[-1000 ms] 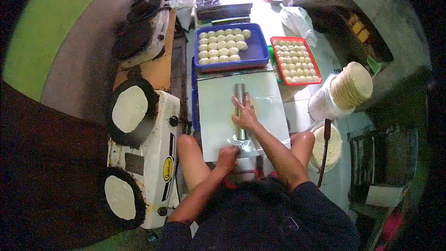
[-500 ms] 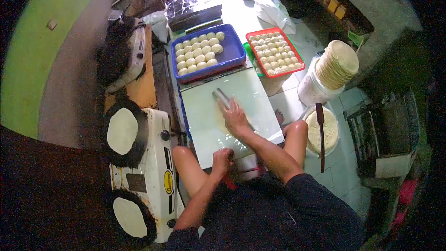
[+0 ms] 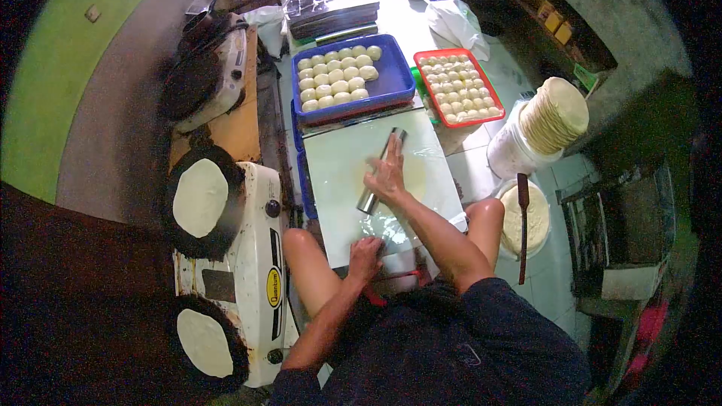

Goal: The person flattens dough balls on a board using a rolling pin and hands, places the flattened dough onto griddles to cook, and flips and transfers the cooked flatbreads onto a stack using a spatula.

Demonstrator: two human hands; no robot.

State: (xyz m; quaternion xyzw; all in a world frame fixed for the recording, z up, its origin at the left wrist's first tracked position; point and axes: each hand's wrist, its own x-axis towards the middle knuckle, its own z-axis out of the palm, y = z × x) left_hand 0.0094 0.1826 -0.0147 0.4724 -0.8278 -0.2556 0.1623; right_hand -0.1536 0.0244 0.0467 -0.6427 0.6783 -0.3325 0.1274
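My right hand (image 3: 386, 177) lies over a shiny metal rolling pin (image 3: 368, 203), its fingers along the upper part and the thumb to the side. The pin is slanted across a thin, pale round of dough (image 3: 415, 179), which is partly hidden under the hand. Both are on a white board (image 3: 337, 180) with a glossy surface. At the board's near edge, my left hand (image 3: 366, 257) rests with its fingers curled; what they hold, if anything, is hidden.
Dough balls fill much of a blue tray (image 3: 395, 75) and a red tray (image 3: 492, 111). Left, a stove (image 3: 259, 256) carries two black pans with flatbreads (image 3: 200, 197). Right are a stack of flatbreads (image 3: 555, 113) on a white bucket (image 3: 519, 149) and a dark spatula (image 3: 523, 233) over a dough tub.
The rolling pin has turned to the opposite slant, and my right hand has shifted over it. My left hand stays near the board's edge. The whole view has moved slightly.
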